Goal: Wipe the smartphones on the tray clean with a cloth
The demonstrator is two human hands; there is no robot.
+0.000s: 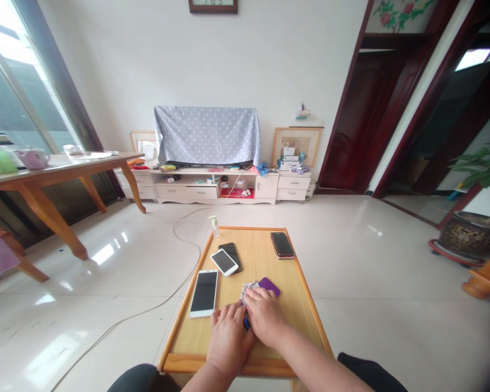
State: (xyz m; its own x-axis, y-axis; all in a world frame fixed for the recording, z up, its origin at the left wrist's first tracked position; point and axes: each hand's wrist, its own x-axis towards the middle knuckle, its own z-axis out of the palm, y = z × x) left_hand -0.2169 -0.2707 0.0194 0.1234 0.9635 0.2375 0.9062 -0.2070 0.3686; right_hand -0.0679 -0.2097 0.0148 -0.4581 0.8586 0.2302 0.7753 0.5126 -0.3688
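Two hands meet at the counter's (306,305) six o'clock edge: the left hand (227,333) lies flat, bracing a purple phone (269,285), while the right hand (263,316) presses a crumpled cloth (248,288) on it. Four phones lie spread toward twelve o'clock.

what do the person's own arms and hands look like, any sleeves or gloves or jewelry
Both arms are bare from the bottom edge of the picture up to the wrists, with no sleeves in view. The left hand and right hand are bare too: no gloves, and no watch, bracelet or ring can be made out. The forearms look broad, the fingers short and rounded. Dark clothing shows only at the knees below.
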